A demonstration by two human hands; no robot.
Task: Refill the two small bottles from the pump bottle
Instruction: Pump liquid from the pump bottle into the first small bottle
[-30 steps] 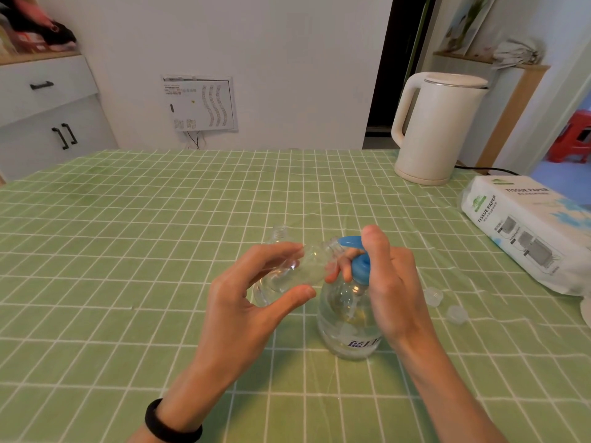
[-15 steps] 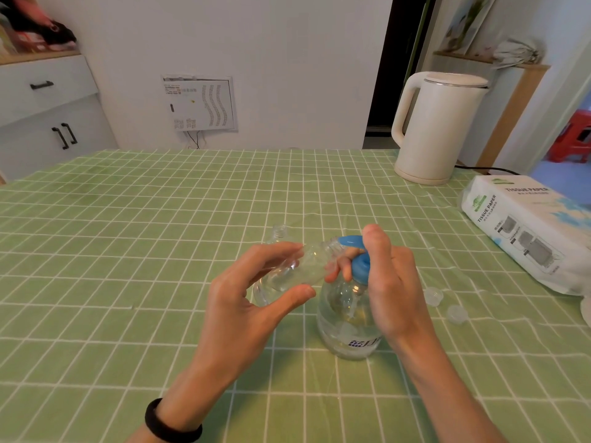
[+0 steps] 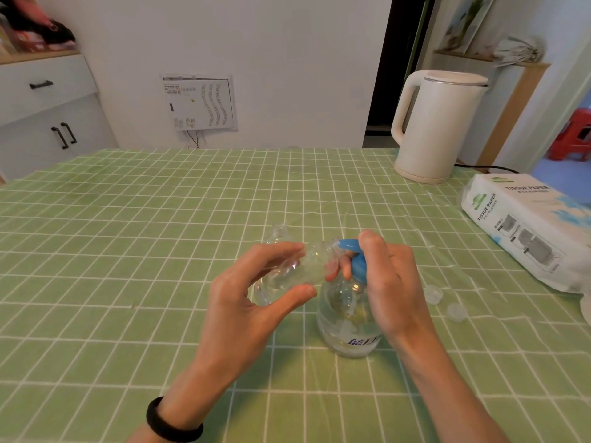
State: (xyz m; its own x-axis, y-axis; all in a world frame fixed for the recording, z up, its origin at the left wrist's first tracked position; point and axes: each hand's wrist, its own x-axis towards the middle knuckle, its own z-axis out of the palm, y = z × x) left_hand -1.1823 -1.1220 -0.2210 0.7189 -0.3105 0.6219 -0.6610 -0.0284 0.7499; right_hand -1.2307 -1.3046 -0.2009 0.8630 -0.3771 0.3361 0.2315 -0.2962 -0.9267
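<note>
Light green crossed by a white grid on the table beneath the fingers. Blue on the pump head between the fingers; clear on the pump bottle below, with dark blue print, perhaps a label. Clear on the small bottle too. Black on the wristband.

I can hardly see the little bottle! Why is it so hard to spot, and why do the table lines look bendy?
Head view: the small bottle in the left hand is clear, so the green table shows through, only pale glints marking it; same view: the wide lens bends the grid lines near the edges.
</note>
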